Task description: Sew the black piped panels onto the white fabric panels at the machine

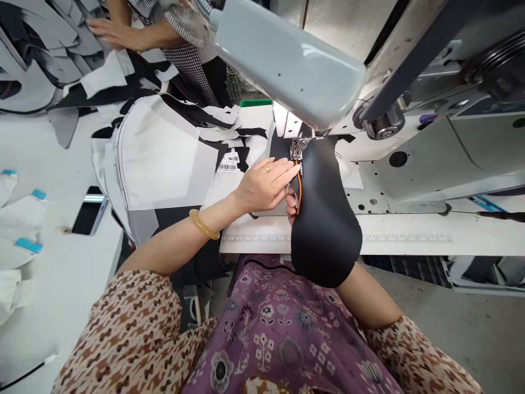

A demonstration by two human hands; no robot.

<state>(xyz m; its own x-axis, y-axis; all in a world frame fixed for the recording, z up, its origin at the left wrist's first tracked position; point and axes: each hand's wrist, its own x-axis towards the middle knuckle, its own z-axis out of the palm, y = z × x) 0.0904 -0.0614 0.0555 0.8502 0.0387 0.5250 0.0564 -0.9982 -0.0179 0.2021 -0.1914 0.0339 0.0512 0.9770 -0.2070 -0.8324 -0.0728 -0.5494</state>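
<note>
A smooth black panel point(328, 219) lies partly under the presser foot point(297, 149) of a sewing machine and hangs over the table's front edge. Along its left edge runs an orange strip point(299, 191), with a small black label with white lettering point(302, 168) beside it. My left hand point(264, 183) rests flat, fingers stretched out together, their tips at the strip just in front of the foot. Most of my right hand point(291, 203) is hidden beneath the panel; its curled fingertips show at the panel's left edge, gripping it by the strip.
The grey machine head point(291, 60) overhangs the work. White and black cut pieces point(159, 153) are piled at left, near a barcode label point(228, 164). A phone point(90, 210) lies on the left table. A ruler strip point(404, 238) runs along the front edge. Another person's hand point(118, 34) is at upper left.
</note>
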